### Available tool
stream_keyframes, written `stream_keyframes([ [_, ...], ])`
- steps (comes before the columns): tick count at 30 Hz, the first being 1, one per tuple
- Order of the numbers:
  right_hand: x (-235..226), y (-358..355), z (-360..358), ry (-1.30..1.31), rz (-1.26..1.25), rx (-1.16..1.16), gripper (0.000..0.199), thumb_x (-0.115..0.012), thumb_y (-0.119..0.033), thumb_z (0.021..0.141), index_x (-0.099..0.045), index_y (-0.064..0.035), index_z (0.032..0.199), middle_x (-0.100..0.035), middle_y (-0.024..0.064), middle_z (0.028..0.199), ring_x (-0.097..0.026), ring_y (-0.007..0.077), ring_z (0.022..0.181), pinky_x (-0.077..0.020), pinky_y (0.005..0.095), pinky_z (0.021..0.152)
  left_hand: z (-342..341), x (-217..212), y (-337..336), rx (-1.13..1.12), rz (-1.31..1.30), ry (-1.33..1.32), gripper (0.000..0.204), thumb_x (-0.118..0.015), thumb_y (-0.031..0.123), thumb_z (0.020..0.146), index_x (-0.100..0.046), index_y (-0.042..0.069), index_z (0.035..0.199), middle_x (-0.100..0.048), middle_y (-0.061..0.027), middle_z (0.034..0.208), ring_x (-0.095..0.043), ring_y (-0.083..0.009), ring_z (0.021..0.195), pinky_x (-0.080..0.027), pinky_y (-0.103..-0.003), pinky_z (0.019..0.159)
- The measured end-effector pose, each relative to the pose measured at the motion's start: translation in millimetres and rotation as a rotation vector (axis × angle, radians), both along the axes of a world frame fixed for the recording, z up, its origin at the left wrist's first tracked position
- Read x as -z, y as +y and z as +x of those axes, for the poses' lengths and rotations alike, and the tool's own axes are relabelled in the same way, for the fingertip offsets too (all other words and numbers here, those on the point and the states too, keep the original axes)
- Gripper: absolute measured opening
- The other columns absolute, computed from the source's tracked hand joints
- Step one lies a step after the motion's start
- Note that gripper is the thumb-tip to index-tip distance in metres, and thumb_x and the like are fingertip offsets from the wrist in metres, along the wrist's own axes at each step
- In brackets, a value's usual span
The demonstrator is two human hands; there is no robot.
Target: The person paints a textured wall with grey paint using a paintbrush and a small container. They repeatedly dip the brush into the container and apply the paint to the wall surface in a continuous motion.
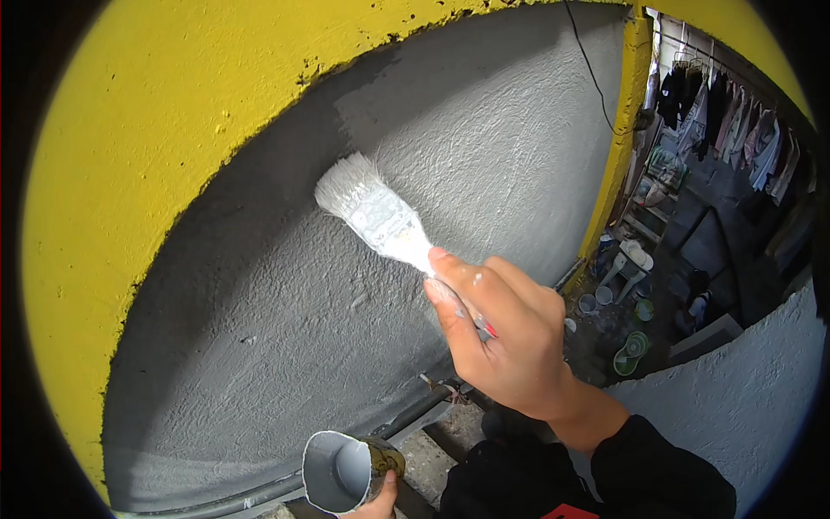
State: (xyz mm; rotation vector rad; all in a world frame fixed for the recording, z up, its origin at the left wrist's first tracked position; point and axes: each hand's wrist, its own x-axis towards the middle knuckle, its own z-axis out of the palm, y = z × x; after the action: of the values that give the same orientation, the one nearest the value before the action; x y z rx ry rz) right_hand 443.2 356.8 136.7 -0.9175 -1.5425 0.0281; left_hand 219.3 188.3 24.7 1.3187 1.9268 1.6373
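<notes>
My right hand (pixel 510 333) is closed round the handle of a flat paintbrush (pixel 385 216) with pale bristles and white paint smeared over its ferrule. The bristles lie at or just in front of a rough grey wall (pixel 285 294); whether they press on it I cannot tell. Below, my left hand (pixel 378 502) grips the side of a paint can (pixel 380 454), its open top tilted toward me, with light grey paint inside. Darker patches show on the wall beyond the brush. White spots dot my right fingers.
A yellow painted border (pixel 156 95) curves round the wall. A dark pipe (pixel 415 411) runs along its foot, above concrete blocks (pixel 428 467). A black cable (pixel 592 73) hangs at upper right. Far below right are hanging clothes (pixel 743 130), a stool (pixel 631 259) and buckets (pixel 596 298).
</notes>
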Motion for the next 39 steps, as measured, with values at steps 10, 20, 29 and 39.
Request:
stream_keyframes([
  [10,60.6,-14.9,13.1,-0.216,-0.33,-0.012,0.019,-0.071,-0.009,0.089,-0.071,-0.003,0.108,-0.055,0.0101,0.066,-0.056,0.0282,0.049,-0.0425,0.0376,0.046,2.2,5.3,-1.5,0.011,0.002,0.007,0.078,-0.096,0.008,0.065,-0.057,-0.006,0.131,-0.064,-0.016,0.124,-0.062,-0.0268,0.114,-0.047,-0.043,0.105],
  [20,80.3,-9.1,8.4,-0.357,-0.446,-0.005,0.014,-0.065,-0.014,0.093,-0.066,-0.008,0.105,-0.059,0.0127,0.064,-0.066,0.0358,0.057,-0.0511,0.0466,0.05,5.1,-7.7,-0.2,-0.025,0.034,0.111,0.082,-0.096,0.014,0.066,-0.056,-0.006,0.134,-0.062,-0.0193,0.131,-0.059,-0.0308,0.12,-0.044,-0.044,0.11],
  [29,61.0,7.5,9.9,-0.226,-0.468,-0.043,0.013,-0.067,-0.009,0.091,-0.066,-0.0045,0.102,-0.066,0.0169,0.074,-0.066,0.0388,0.065,-0.0494,0.0474,0.057,9.5,-11.2,-0.3,-0.063,-0.026,-0.021,0.077,-0.096,0.013,0.066,-0.058,-0.005,0.131,-0.065,-0.017,0.124,-0.063,-0.0283,0.114,-0.047,-0.043,0.106],
  [39,-69.0,15.4,17.0,-0.057,0.018,-0.041,0.021,-0.07,0.002,0.088,-0.071,0.0018,0.109,-0.071,0.0171,0.083,-0.071,0.0266,0.069,-0.0522,0.0334,0.06,10.9,-11.5,1.3,-0.031,-0.067,0.019,0.076,-0.095,0.008,0.067,-0.057,-0.005,0.132,-0.065,-0.0166,0.124,-0.064,-0.0281,0.111,-0.049,-0.042,0.104],
])
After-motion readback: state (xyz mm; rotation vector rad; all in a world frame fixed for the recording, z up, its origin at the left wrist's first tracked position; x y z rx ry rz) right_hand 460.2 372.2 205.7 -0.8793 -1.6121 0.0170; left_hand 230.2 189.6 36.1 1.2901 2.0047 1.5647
